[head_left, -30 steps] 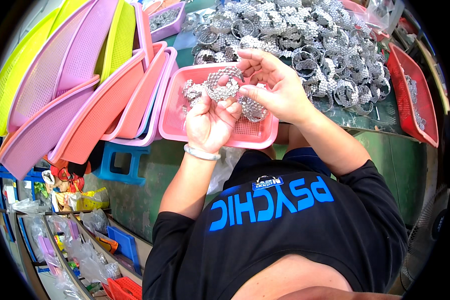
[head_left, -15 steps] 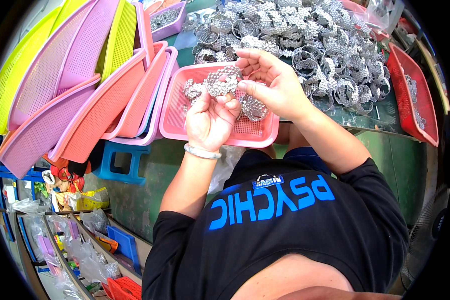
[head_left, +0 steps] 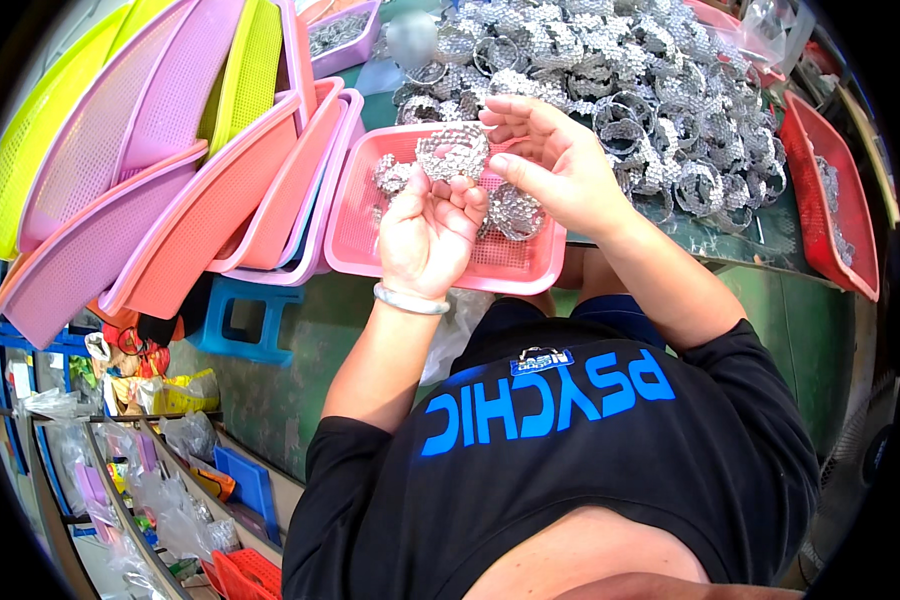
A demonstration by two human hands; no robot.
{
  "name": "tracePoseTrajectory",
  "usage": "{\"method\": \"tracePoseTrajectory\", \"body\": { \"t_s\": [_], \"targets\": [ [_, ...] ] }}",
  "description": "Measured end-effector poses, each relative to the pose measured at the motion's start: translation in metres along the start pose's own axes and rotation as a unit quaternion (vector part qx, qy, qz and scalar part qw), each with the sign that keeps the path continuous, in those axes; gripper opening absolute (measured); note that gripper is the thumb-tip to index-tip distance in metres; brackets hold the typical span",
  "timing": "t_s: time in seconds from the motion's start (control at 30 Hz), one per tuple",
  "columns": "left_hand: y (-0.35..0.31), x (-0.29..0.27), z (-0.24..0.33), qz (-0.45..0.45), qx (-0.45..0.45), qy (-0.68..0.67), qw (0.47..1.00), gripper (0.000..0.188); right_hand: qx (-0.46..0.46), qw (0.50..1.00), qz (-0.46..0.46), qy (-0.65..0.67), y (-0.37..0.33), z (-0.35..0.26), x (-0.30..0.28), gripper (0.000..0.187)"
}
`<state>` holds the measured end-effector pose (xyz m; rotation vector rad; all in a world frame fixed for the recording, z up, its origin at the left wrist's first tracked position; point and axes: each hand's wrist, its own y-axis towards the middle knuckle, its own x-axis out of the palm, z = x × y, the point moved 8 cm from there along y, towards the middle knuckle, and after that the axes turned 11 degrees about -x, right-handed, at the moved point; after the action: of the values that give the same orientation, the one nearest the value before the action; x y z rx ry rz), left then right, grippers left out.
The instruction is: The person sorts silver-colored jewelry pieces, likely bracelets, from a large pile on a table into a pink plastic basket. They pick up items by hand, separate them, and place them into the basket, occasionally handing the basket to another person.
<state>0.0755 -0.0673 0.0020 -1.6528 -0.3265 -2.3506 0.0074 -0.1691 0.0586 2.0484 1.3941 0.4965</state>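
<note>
Silver band [head_left: 454,152] in left hand [head_left: 425,238] over pink basket [head_left: 353,225], right hand [head_left: 562,172] just beside.

Bracelets [head_left: 517,212] lie in a tray [head_left: 512,256] right of stacked baskets [head_left: 205,215].

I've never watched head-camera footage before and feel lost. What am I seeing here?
No machine works here: these are a person's bare hands, filmed by a wide fisheye camera worn on the head, looking down, so straight edges bend. The left hand holds a silvery, scale-textured, curved band above a pink, rectangular, perforated plastic basket; the right hand is cupped beside that band, contact unclear. Another silvery band lies in the basket, and a large silvery heap of bands covers part of the dark green table.
</note>
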Motion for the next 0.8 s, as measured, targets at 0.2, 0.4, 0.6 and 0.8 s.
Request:
{"method": "tracePoseTrajectory", "body": {
  "t_s": [0.2, 0.4, 0.6, 0.8],
  "targets": [
    [-0.002, 0.013, -0.001, -0.022, 0.036, 0.049, 0.998, 0.027, 0.026, 1.000, 0.004, 0.011, -0.002, 0.002, -0.001, 0.044],
    [-0.002, 0.009, -0.003, 0.015, 0.060, 0.083, 0.995, 0.023, 0.042, 0.998, 0.008, 0.044, -0.003, 0.005, 0.003, 0.044],
    [-0.003, 0.009, -0.004, 0.018, 0.059, 0.075, 0.995, 0.021, 0.014, 0.998, 0.033, 0.051, -0.002, 0.003, 0.002, 0.042],
    [-0.004, 0.012, -0.005, 0.019, 0.064, 0.096, 0.993, 0.021, 0.011, 0.998, 0.030, 0.045, -0.003, 0.001, 0.003, 0.042]
  ]
}}
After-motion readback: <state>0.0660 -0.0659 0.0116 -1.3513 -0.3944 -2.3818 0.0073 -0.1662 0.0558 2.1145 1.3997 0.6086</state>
